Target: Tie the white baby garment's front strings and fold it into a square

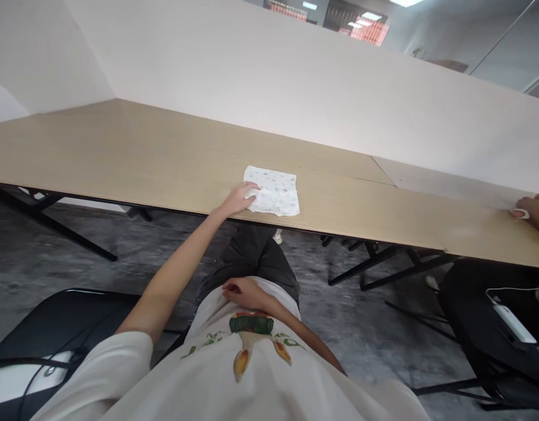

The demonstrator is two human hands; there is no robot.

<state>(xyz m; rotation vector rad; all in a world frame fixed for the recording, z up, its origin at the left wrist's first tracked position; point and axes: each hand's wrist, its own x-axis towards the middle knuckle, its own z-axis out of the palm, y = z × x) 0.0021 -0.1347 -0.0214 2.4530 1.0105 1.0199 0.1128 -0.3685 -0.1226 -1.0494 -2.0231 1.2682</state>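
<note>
A white cloth with small printed figures (278,186) lies on the table, near its front edge. The cloth is roughly square, and its lower left part looks folded or bunched. My left hand (239,199) is at the cloth's left side, thumb and fingers closed on the bunched part. My right hand (245,292) rests against the front of my white shirt, well away from the table. Its fingers are loosely curled, thumb apart from them, and no object shows in it.
The long tan table (164,152) runs along a white partition (252,76). Black folding chairs stand to the left (76,316) and right (462,304); a white device (515,323) with a cable is on the right one. Another person's hand (530,210) rests at the table's far right.
</note>
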